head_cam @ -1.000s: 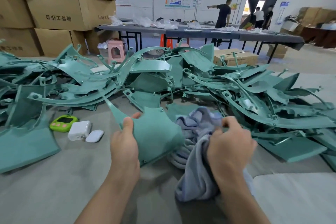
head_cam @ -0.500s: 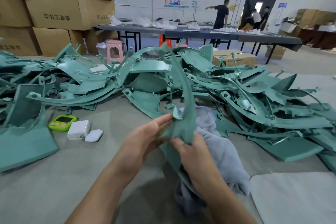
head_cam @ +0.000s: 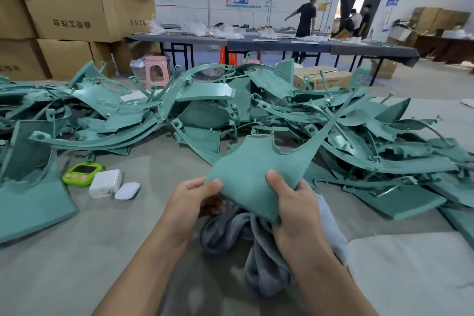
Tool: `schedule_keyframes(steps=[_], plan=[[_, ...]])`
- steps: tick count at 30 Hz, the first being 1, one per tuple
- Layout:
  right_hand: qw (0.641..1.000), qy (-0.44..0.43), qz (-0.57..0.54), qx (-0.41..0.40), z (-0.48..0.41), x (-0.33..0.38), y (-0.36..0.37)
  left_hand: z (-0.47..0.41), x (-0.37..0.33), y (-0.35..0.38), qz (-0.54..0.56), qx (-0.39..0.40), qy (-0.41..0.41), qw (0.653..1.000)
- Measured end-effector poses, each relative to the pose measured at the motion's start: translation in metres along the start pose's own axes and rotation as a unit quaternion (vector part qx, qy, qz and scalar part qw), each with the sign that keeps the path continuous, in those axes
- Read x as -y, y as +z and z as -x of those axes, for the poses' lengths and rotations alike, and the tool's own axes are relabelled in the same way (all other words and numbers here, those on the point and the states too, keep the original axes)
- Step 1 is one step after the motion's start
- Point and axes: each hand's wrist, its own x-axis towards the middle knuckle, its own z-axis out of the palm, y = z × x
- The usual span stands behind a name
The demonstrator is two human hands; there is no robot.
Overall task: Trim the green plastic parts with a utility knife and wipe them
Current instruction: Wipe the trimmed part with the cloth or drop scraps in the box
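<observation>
A person's two bare forearms entered from the bottom edge, cut off at the elbows. The fingers of the left hand were hidden beneath a green plastic part; only the thumb showed, pressed on the part's near-left corner. The right hand pinched the near-right corner the same way, thumb on top, fingers curled out of sight underneath. A grey cloth bunched directly under the part and trailed down beside the right wrist; whether the right hand also held it could not be told. The part's long thin arm swept up toward 1 o'clock, over the heap.

The work surface was a grey felt-like covering. A pile of green parts sprawled across it from 9 o'clock through 12 to 3 o'clock, running off both side edges. At 9 o'clock of the hands lay a lime-green timer, a white charger block and a small white case, touching or nearly so. A pale pad sat at 4 o'clock.

Beyond, stacked cardboard boxes stood at 10 o'clock, a pink stool at 11, and a long dark table at 12, with a person in black behind it. Wall posters were too blurred to read.

Bare covering lay open at 7 o'clock, near the left forearm.
</observation>
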Motion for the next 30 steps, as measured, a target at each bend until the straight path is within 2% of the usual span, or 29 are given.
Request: schedule_keyframes(steps=[1, 3, 7, 11, 14, 16, 19, 25, 27, 30], plan=[[1.000, 0.007, -0.015, 0.003, 0.000, 0.000, 0.000, 0.000, 0.000, 0.001, -0.014, -0.005, 0.005, 1.000], [0.999, 0.031, -0.017, 0.017, -0.001, 0.000, -0.001, 0.000, -0.001, 0.003, 0.025, 0.000, 0.006, 1.000], [0.992, 0.063, 0.063, 0.090, -0.001, 0.001, -0.006, 0.003, -0.001, 0.000, 0.082, 0.053, 0.016, 0.995], [0.988, 0.020, 0.119, 0.099, 0.001, 0.008, -0.009, 0.009, -0.004, -0.004, 0.068, 0.118, -0.032, 0.990], [0.993, -0.014, 0.081, 0.083, 0.002, 0.018, -0.009, 0.011, -0.007, -0.002, 0.064, 0.093, -0.031, 0.993], [0.994, 0.010, 0.046, 0.096, 0.005, 0.029, -0.011, 0.016, -0.014, 0.003, 0.037, 0.063, -0.020, 0.997], [0.990, 0.046, 0.053, 0.120, 0.020, 0.045, -0.017, 0.027, -0.028, 0.014, -0.015, 0.010, -0.005, 1.000], [0.995, 0.025, 0.012, 0.092, 0.070, 0.077, -0.070, 0.070, -0.043, 0.071, -0.065, 0.050, -0.015, 0.997], [0.998, 0.003, -0.017, 0.058, 0.096, 0.086, -0.101, 0.091, -0.039, 0.097, -0.094, 0.066, -0.007, 0.993], [0.997, -0.008, -0.077, 0.002, 0.141, 0.096, -0.152, 0.128, -0.029, 0.142, -0.112, 0.143, 0.002, 0.983]])
